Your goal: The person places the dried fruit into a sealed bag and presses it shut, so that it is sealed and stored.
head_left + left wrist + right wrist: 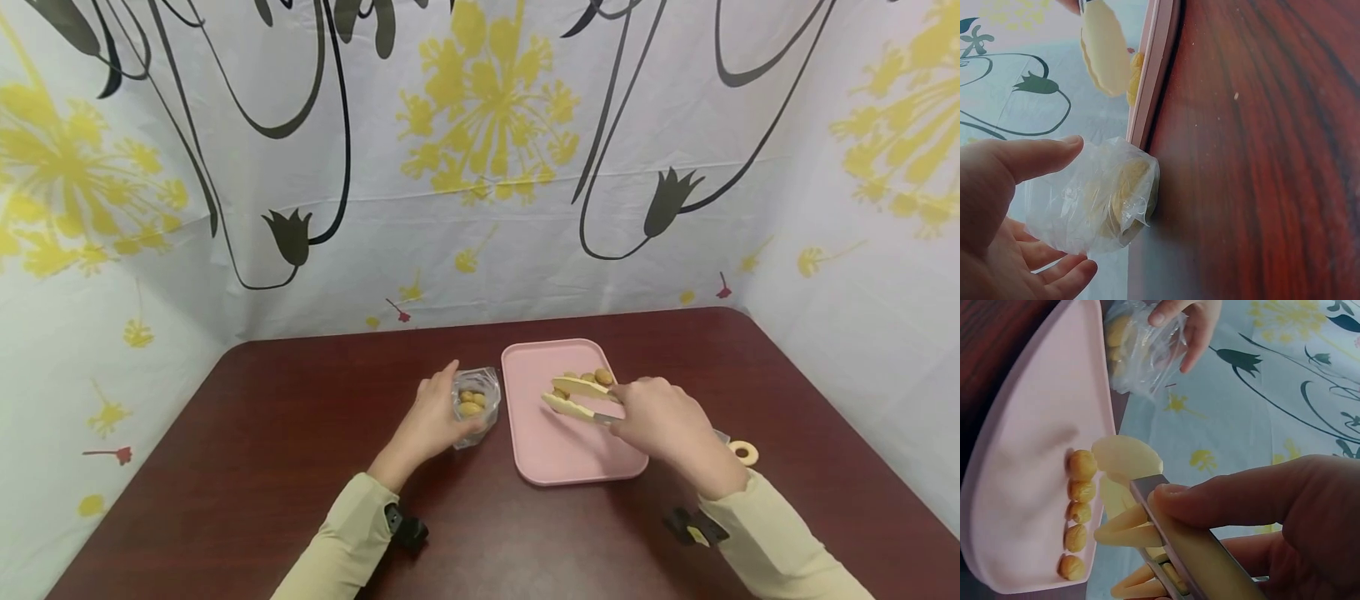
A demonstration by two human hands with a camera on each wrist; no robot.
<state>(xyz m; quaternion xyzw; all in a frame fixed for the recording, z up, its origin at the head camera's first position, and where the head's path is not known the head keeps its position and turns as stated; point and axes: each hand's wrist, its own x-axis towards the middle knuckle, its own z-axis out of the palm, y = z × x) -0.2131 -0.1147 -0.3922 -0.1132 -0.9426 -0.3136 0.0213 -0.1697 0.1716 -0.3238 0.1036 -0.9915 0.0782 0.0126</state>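
A clear plastic bag point(477, 392) with several yellow-brown nuts in it stands left of the pink tray point(555, 458). My left hand point(435, 421) curls round the bag's side, thumb and fingers on the plastic; the left wrist view shows the bag point(1110, 194) between thumb and fingers. My right hand point(663, 421) grips tongs with cream tips point(573, 408), held over the tray with the tips apart. In the right wrist view several nuts point(1079, 490) lie in a row along the tray's edge, beside the tongs' tips point(1125, 456). Whether the tips touch a nut, I cannot tell.
The dark red-brown table point(300, 417) extends round the tray. A cream ring-shaped handle end point(743, 452) shows beside my right wrist. A white cloth with yellow and grey flower prints point(495, 250) hangs behind the table and at both sides.
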